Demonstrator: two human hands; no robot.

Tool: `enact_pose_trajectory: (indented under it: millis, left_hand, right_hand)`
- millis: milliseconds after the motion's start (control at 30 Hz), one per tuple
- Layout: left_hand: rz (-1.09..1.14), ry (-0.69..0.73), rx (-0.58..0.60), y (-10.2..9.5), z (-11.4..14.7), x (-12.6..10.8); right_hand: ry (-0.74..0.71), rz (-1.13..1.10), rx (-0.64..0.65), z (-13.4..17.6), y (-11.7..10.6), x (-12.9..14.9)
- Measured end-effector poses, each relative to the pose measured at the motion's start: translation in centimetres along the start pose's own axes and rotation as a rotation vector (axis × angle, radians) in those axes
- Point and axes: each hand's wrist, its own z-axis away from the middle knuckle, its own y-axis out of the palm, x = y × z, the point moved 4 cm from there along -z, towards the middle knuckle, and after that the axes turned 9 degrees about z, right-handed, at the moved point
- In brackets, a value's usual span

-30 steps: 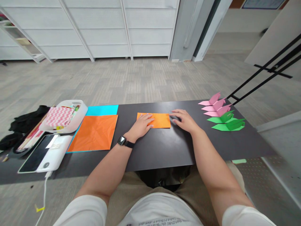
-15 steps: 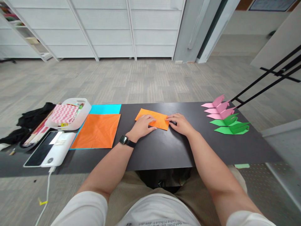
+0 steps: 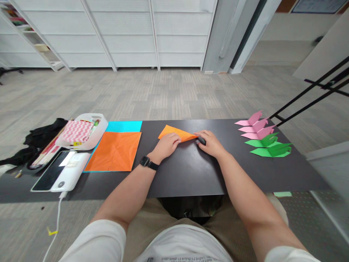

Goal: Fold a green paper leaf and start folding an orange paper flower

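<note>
A piece of orange origami paper (image 3: 178,132), folded to a narrow point at its right end, lies on the dark table in front of me. My left hand (image 3: 167,146) has its fingers closed together on the lower left edge of the paper. At the pointed end, my right hand (image 3: 212,145) pinches the tip with its fingertips. A small black object (image 3: 201,141) shows between the thumb and fingers of that hand; its kind is not clear. The fingers hide part of the lower edge of the paper.
To the left lie orange sheets (image 3: 114,153) over cyan sheets (image 3: 125,126), a white basket (image 3: 102,129), a phone (image 3: 47,180) and a cabled white power bank (image 3: 71,174). Pink folded paper birds (image 3: 256,125) and green ones (image 3: 275,150) stand at the right.
The lower right part of the orange paper has been folded up, so its right end narrows to a point. My hands have barely shifted.
</note>
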Motion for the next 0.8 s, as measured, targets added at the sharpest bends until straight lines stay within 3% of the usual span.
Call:
enact_pose_trajectory:
  millis: [200, 400, 600, 800]
  left_hand:
    - [0.160, 0.005, -0.063, -0.1, 0.2, -0.3]
    - [0.146, 0.076, -0.088, -0.9, 0.5, -1.1]
    - [-0.008, 0.056, -0.058, -0.6, 0.3, -0.4]
    - [0.036, 0.060, -0.157, -0.5, 0.3, -0.1]
  right_hand:
    - [0.044, -0.087, -0.033, -0.4, -0.3, -0.4]
    - [0.041, -0.155, -0.127, -0.2, -1.5, 0.1]
    - [-0.028, -0.156, -0.160, 0.0, -2.1, 1.1]
    - [-0.149, -0.210, -0.168, -0.2, -1.5, 1.8]
